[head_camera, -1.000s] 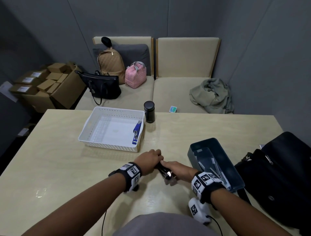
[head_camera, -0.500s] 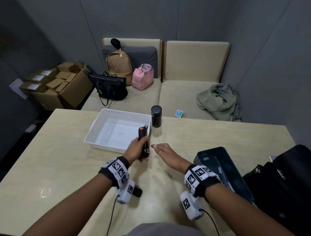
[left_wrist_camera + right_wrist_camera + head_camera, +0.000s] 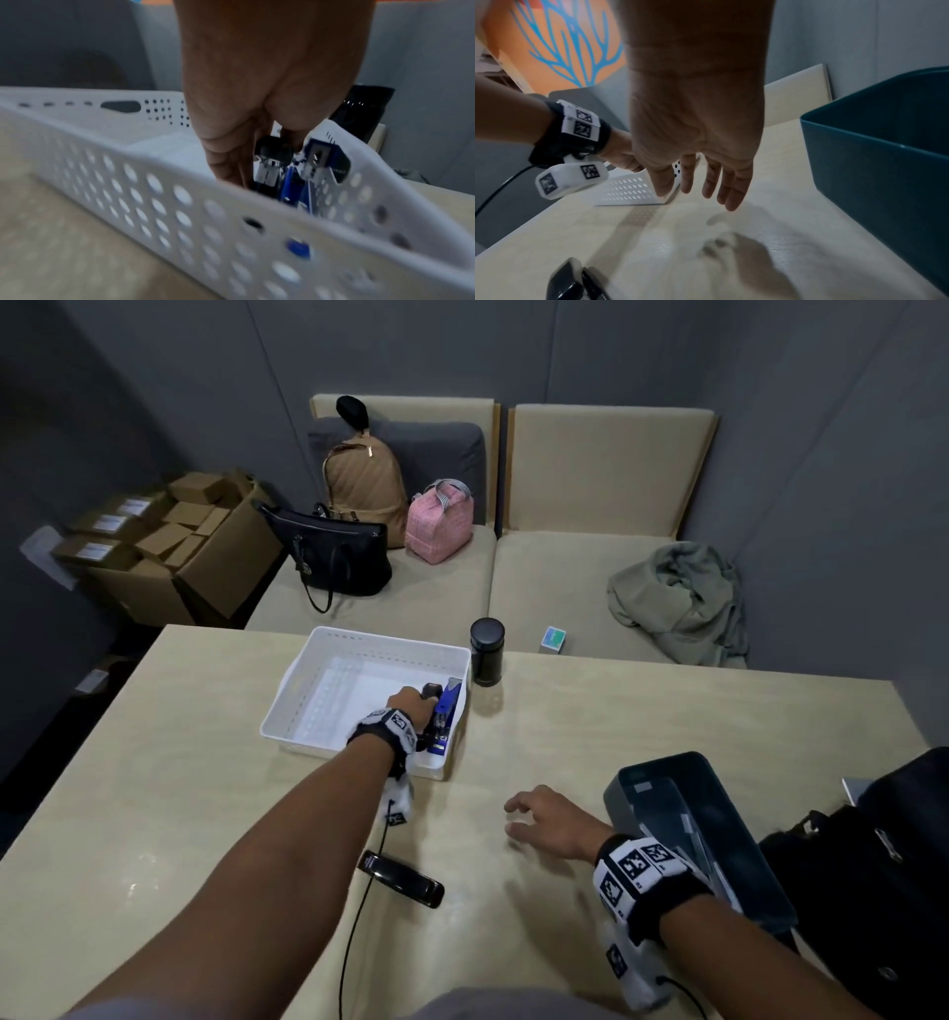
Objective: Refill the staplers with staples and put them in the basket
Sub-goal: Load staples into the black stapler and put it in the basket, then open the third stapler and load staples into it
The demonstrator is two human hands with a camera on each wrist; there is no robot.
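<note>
A white perforated basket [image 3: 385,639] stands at the table's far middle. Inside it, along the right wall, lies a blue stapler [image 3: 448,717] [image 3: 318,162]. My left hand [image 3: 422,704] [image 3: 257,154] reaches down into the basket and grips a black stapler [image 3: 431,691] [image 3: 272,156] right beside the blue one. My right hand [image 3: 518,816] [image 3: 706,190] hovers just above the table with fingers spread, holding nothing. A second black stapler [image 3: 400,878] [image 3: 569,282] lies on the table near me, under my left forearm.
A teal bin [image 3: 616,793] [image 3: 875,162] holding clear packets stands at the right, with a black bag [image 3: 873,865] beyond it. A black cylinder [image 3: 487,657] stands just right of the basket. A sofa with bags lies behind the table.
My left hand carried the black stapler forward from the table's front and lowered it into the basket beside the blue one. My right hand let go and drew back, open.
</note>
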